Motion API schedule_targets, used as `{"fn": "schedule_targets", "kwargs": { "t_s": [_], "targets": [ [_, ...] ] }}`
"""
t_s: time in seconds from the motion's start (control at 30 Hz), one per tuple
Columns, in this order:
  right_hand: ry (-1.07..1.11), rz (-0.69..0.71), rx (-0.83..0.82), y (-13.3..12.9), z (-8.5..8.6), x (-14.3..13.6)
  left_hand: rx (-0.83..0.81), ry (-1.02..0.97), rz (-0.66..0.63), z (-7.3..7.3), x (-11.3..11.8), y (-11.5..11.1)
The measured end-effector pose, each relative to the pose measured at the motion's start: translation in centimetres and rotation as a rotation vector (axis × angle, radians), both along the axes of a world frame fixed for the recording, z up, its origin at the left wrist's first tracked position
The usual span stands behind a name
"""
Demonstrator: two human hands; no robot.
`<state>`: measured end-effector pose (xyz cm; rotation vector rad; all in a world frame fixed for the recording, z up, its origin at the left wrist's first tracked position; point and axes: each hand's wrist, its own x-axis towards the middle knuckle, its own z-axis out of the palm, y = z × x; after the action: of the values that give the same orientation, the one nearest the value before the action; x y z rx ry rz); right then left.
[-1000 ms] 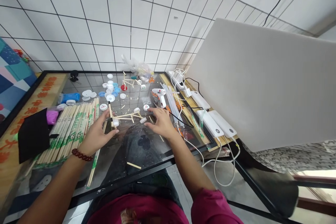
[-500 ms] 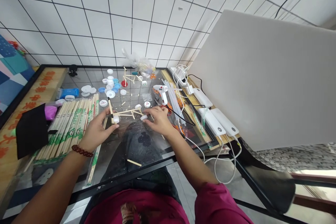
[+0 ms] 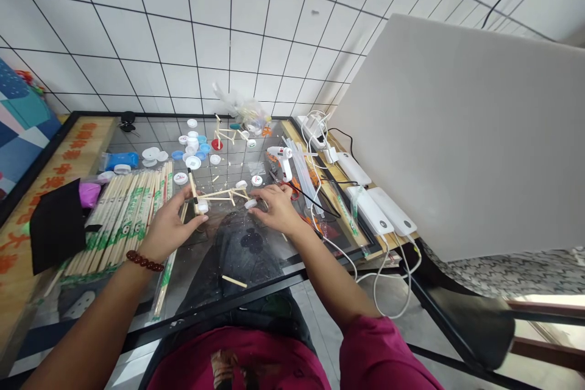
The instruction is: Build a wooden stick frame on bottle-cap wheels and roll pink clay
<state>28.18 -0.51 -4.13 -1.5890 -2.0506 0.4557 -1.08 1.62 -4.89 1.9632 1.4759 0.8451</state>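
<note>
One head-worn camera looks forward and down, close above the tabletop [image 3: 267, 253], with the tiled wall [image 3: 256, 18] at twelve o'clock, the wearer's shirt [image 3: 276, 356] at six.

The stick frame [image 3: 223, 196] is on the table [image 3: 269, 256], between the left hand [image 3: 167, 228] and the right hand [image 3: 276, 207]. Left of the left hand lies a pile of chopsticks [image 3: 123, 219], with a cloth [image 3: 57, 228] at its left side. Behind the frame are bottle caps [image 3: 194, 163] and another small frame [image 3: 226, 135]. A bag, I think, [image 3: 247, 113] sits near the wall [image 3: 205, 42]. The glue gun [image 3: 284, 161] is behind the right hand, just left of the glue sticks [image 3: 304, 173]. A loose stick [image 3: 234, 281] lies in front.
</note>
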Motion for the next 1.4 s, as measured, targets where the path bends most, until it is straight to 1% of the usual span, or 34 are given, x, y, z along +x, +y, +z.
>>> {"fn": "schedule_targets", "kwargs": {
  "t_s": [0.2, 0.43, 0.67, 0.83, 1.07, 1.4],
  "targets": [
    [-0.001, 0.001, -0.013, -0.14, 0.34, 0.08, 0.016, 0.032, 0.021, 0.25, 0.08, -0.03],
    [-0.015, 0.017, -0.005, -0.12, 0.34, 0.17, -0.009, 0.106, 0.051, -0.12, -0.19, -0.06],
    [-0.044, 0.039, 0.021, 0.02, -0.13, 0.28, 0.058, 0.031, 0.022, 0.01, -0.04, 0.03],
    [-0.060, 0.052, 0.042, 0.07, -0.35, 0.32, 0.061, -0.018, 0.011, -0.11, 0.10, 0.06],
    [-0.053, 0.059, 0.045, -0.03, -0.15, 0.19, 0.067, -0.021, 0.012, -0.56, -0.01, 0.22],
    [-0.045, 0.050, 0.044, -0.02, -0.39, 0.32, 0.031, 0.001, 0.023, 0.20, 0.36, -0.02]
  ]
}}
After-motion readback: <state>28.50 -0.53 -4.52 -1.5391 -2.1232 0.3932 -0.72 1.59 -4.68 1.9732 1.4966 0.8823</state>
